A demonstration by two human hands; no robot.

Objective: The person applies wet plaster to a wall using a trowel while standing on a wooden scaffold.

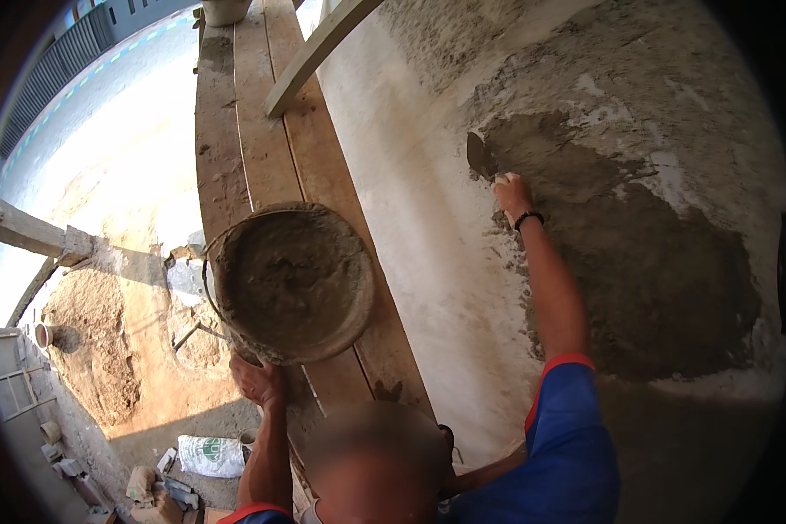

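My right hand [513, 194] is closed around the handle of a trowel [478, 155], reaching up against the wall. The trowel's blade lies at the left edge of a dark patch of wet mortar [646, 262] spread on the wall. A round bucket [358, 327] filled with grey-brown mortar stands on the planks, its thin wire handle hanging at the left side. My left hand [258, 380] grips the near left side of the bucket low down, some of its fingers hidden by it.
Long wooden planks [271, 162] run along the wall [410, 227], with a slanted wooden beam [319, 57] crossing above them. Another container [225, 10] stands at their far end. Below left are a sand heap [92, 332], a white sack [211, 456] and a wooden post [22, 225].
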